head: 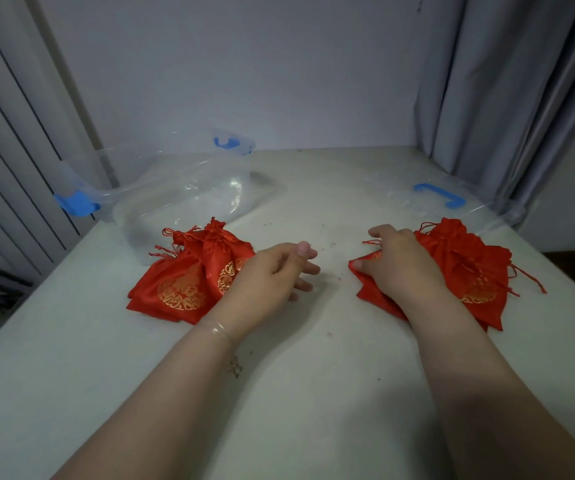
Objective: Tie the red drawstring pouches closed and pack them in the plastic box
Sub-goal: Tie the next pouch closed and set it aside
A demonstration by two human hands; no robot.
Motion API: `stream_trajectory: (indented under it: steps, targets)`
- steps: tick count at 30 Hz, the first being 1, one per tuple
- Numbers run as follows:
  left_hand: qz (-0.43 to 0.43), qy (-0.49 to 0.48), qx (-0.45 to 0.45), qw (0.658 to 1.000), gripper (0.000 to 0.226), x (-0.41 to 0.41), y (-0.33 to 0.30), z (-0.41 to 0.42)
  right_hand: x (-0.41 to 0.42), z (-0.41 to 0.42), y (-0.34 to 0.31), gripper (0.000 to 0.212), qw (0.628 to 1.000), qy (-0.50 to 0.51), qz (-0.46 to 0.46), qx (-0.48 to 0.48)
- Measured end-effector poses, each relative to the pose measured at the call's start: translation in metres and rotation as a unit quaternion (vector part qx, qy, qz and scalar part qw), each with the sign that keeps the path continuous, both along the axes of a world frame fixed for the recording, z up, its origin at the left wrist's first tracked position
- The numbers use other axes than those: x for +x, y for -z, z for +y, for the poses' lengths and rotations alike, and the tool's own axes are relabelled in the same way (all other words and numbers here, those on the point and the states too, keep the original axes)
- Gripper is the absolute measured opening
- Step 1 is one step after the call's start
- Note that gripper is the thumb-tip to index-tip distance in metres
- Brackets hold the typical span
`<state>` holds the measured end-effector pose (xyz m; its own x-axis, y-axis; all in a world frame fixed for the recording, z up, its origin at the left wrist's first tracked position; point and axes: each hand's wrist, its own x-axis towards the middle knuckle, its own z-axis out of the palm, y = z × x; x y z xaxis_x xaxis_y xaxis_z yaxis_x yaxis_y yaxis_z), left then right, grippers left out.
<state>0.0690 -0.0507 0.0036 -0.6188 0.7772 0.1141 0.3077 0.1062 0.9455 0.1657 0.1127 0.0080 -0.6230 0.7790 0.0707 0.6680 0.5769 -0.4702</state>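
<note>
Two pouch piles [189, 278], one box [182, 188]; left hand [272, 271] relaxed, right hand [396, 261] gripping pouch [469, 265]

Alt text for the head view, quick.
Right hand grips a pouch on the right pile of red pouches; left hand hovers by the left pile. Clear plastic box sits behind, on a white table.

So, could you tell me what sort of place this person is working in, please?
Probably a room in a home, used as a makeshift packing spot: a plain white tabletop pushed against a bare pale wall, with grey fabric curtains hanging at the right and a clear plastic storage box at hand.
</note>
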Motion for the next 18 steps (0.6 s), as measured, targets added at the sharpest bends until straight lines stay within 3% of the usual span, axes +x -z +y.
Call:
stream_trajectory:
  steps: [4, 7, 10, 12, 14, 16, 18]
  targets:
    - [-0.028, -0.002, -0.013, 1.0, 0.039, -0.002, 0.0, -0.001, 0.002, -0.002, 0.002, 0.054, 0.99, 0.014, -0.127, 0.062]
    - [-0.05, 0.005, -0.018, 0.999, 0.034, -0.003, 0.002, 0.0, 0.001, -0.003, 0.004, 0.055, 0.994, -0.008, -0.106, -0.003]
    - [-0.095, 0.011, -0.018, 0.995, 0.045, -0.003, 0.001, 0.001, 0.0, -0.008, 0.0, 0.058, 0.996, -0.083, 0.03, 0.007]
    - [-0.116, 0.02, -0.029, 0.993, 0.063, -0.002, 0.001, 0.002, -0.004, -0.023, -0.005, 0.06, 0.969, -0.178, 0.169, -0.001]
    - [-0.15, 0.031, -0.006, 0.988, 0.069, 0.002, 0.0, 0.005, -0.01, -0.044, -0.006, 0.062, 0.927, -0.273, 0.252, -0.056]
    - [-0.22, 0.006, 0.055, 0.974, 0.055, 0.004, -0.001, 0.007, -0.013, -0.061, -0.001, 0.063, 0.89, -0.338, 0.276, -0.13]
    - [-0.238, -0.022, 0.09, 0.967, 0.041, 0.001, -0.001, 0.006, -0.017, -0.068, 0.002, 0.054, 0.874, -0.342, 0.298, -0.176]
